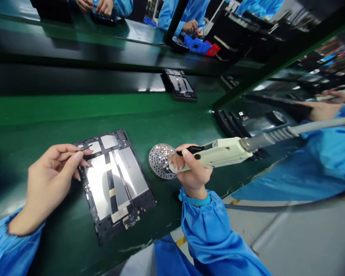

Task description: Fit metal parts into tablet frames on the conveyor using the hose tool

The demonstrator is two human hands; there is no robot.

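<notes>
My right hand (194, 172) is wrapped round a cream electric screwdriver (227, 153), its thumb by the black lever. The driver's front end is over a round metal dish (156, 153) with a surface full of small holes or screws; I cannot tell whether the tip touches it. My left hand (53, 180) pinches a small dark part (87, 148) between thumb and fingers, above the upper left corner of an opened tablet (123, 165). That tablet lies flat with silver plates, dark ribbon cables and a small circuit board exposed.
Farther back, a similar opened device (179, 85) rests on the dark belt. Black curved parts (232, 124) lie at the right, near a green post (247, 86). The grey cable (322, 124) trails right from the driver. Co-workers in blue sleeves sit opposite and at right.
</notes>
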